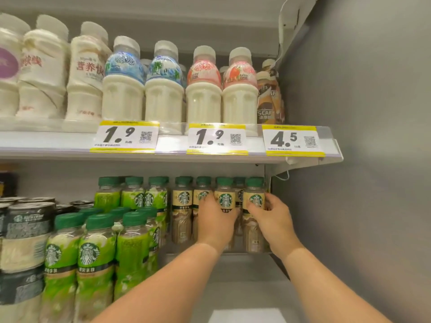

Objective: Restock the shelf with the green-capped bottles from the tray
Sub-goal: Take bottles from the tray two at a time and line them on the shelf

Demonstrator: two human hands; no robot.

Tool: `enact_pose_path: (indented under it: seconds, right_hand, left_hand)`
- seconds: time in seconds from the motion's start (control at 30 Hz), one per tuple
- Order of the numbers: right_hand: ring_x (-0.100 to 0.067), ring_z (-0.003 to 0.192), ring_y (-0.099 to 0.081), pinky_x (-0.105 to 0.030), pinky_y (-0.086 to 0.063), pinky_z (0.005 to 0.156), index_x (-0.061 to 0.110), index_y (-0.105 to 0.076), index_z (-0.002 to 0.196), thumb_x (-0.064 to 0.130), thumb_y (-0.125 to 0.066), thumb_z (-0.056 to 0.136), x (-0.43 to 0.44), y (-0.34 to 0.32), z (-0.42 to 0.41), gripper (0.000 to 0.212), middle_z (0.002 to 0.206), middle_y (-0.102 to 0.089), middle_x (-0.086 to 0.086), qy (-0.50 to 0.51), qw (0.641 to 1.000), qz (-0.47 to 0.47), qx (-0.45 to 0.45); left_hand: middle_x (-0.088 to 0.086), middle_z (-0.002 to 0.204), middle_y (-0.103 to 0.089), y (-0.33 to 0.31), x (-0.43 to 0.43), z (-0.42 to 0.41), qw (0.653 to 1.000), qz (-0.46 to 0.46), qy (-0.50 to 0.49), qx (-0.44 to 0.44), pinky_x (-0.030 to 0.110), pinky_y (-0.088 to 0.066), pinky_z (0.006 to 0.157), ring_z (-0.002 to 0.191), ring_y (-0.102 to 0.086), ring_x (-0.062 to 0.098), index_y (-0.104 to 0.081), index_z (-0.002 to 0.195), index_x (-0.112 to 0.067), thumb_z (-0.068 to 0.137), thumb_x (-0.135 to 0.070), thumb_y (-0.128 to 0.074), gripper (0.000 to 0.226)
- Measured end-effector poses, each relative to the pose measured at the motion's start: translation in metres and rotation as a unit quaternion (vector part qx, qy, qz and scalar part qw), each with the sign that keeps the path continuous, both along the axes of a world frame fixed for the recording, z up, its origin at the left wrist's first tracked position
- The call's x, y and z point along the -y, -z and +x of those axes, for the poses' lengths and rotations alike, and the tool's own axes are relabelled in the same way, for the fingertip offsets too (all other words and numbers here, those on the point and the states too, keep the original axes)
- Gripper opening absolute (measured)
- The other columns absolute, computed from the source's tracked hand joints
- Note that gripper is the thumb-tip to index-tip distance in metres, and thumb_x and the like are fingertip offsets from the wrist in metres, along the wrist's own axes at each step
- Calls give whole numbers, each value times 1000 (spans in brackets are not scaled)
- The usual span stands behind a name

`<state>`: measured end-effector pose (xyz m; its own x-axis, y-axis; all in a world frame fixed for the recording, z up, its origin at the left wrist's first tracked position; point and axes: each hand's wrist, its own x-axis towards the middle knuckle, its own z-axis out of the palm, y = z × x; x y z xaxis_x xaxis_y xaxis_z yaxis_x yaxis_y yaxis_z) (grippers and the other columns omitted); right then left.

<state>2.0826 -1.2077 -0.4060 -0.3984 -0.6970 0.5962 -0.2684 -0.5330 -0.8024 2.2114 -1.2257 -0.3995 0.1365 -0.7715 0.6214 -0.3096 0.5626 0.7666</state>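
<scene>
bottles (225, 200): two, upright at the right end of the shelf (245, 269).
left hand (215, 220): grip wrapped round one bottle's middle.
right hand (275, 217): grip wrapped round the other.
handling: probably full, stiff, slick; hold mid-body.

We are in a shop, at a stocked drinks display. Above our left hand (217, 220) and right hand (272, 217), yellow-edged white paper price tags (124, 137) with printed numbers and square codes line the white metal shelf (46, 141). Higher still, identical white-capped plastic milk-drink bottles (163, 89) stand in rows. At and left of the hands, green-capped clear plastic bottles (98, 252) and dark metal cans (25, 224) repeat in ranks.
</scene>
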Motion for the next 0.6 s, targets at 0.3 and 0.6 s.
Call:
enact_pose_path:
  seconds: [0.3, 0.6]
  right_hand:
    - [-14, 114, -60, -36, -47, 102, 22, -53, 130, 22, -81, 73, -13, 52, -17, 63, 125, -63, 3, 14, 986, 134, -98]
    - [-15, 99, -62, -28, -50, 89, 14, -59, 132, 33, -78, 80, -12, 52, -17, 59, 113, -66, -2, 82, 970, 161, -163]
  left_hand:
    - [0, 138, -42, 35, -22, 15, 984, 76, -61, 148, 30, -44, 94, 125, -52, 23, -38, 141, -17, 85, -24, -75, 68]
    - [-4, 90, -65, 40, -22, 26, 964, 113, -112, 214, 32, -52, 72, 83, -64, 19, -57, 99, -20, 86, -44, -71, 30]
